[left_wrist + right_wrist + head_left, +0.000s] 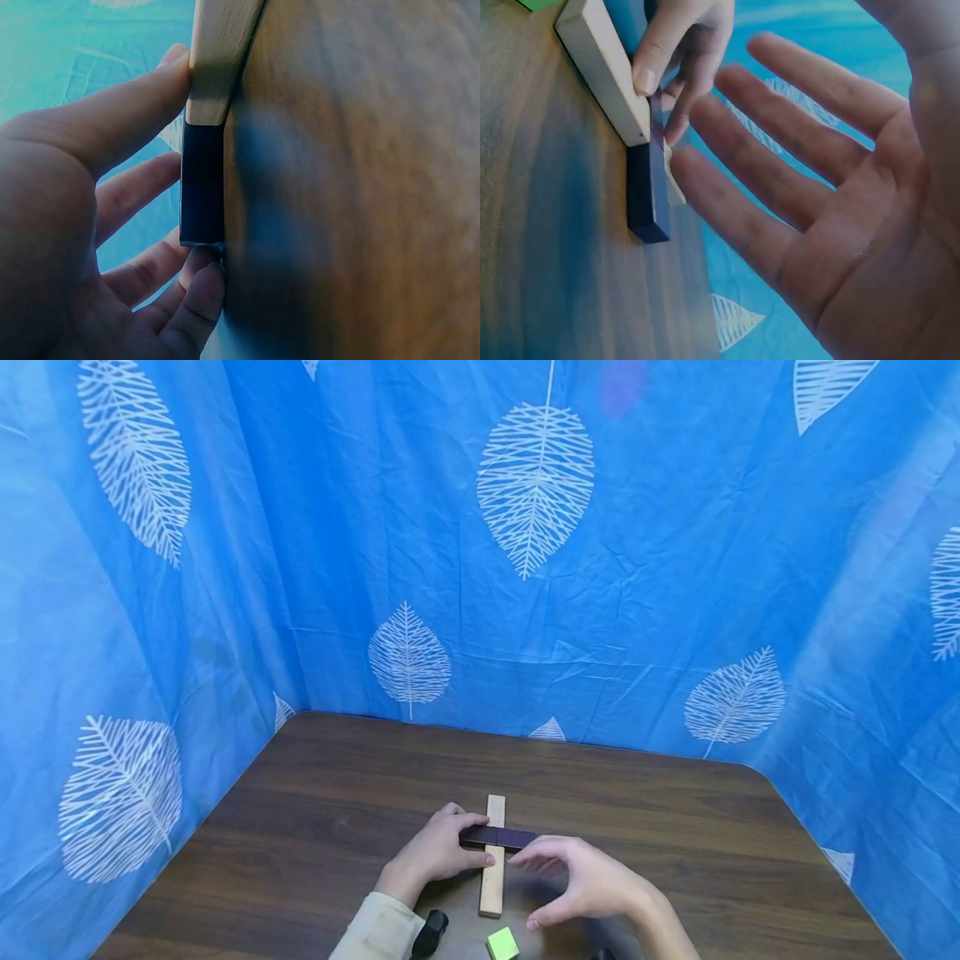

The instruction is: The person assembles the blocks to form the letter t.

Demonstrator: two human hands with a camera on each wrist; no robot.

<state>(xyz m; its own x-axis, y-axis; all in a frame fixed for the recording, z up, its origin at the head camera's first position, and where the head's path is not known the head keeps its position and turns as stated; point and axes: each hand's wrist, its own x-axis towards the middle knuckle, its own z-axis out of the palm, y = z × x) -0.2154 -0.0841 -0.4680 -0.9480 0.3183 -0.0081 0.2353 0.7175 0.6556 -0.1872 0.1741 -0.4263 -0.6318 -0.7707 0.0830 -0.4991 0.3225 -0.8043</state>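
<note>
Two dark purple blocks lie end to end on the table, a left one [477, 836] and a right one [516, 839]. A near pale wooden block [492, 885] and a far pale block [496, 810] extend from them, forming a cross. My left hand [431, 856] curls around the left dark block, fingers at its outer end [202, 184]; the thumb touches the near pale block [217, 52]. My right hand [588, 881] hovers right of the cross, fingers spread and slightly bent. Its palm [840, 195] holds nothing, apart from the right dark block [646, 195].
A bright green cube [502, 943] sits at the near side, below the near pale block. The brown wooden table [337, 777] is enclosed at the back and sides by a blue curtain [637, 568] with white leaf prints.
</note>
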